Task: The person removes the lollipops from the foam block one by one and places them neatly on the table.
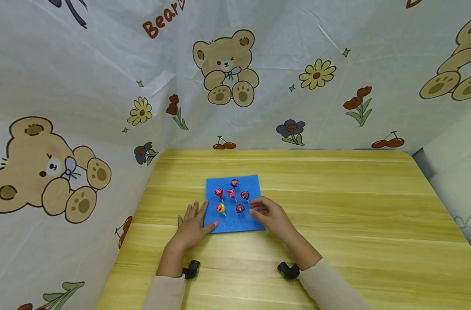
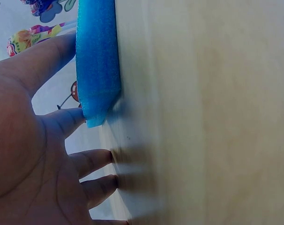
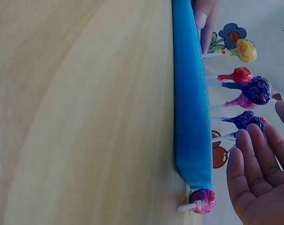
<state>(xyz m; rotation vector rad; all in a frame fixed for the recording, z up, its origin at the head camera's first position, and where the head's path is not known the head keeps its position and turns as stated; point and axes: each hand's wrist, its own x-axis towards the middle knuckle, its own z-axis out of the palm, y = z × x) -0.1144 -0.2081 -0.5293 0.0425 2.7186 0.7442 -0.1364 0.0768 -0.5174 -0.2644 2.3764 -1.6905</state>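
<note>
In the head view, nearest are the beige sleeves (image 1: 164,292). The left hand (image 1: 190,228), fingers spread, sets its thumb on the blue foam block (image 1: 237,224), probably to steady it; six wrapped lollipops (image 1: 230,193) stand in it by their sticks. The wood-grain surface (image 1: 375,215) meets a bear-printed cloth (image 1: 270,38).

In the left wrist view, the index finger (image 2: 64,121) touches the foam.

In the right wrist view, the right hand (image 3: 261,183) is beside the lollipops, fingers extended, gripping nothing; another lollipop (image 3: 204,200) seems lying at the block's end.

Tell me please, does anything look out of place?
Yes: in the right wrist view, one round purple-and-pink lollipop seems loose beside the rectangular blue foam block, its white stick free, while six others stand in it.
</note>
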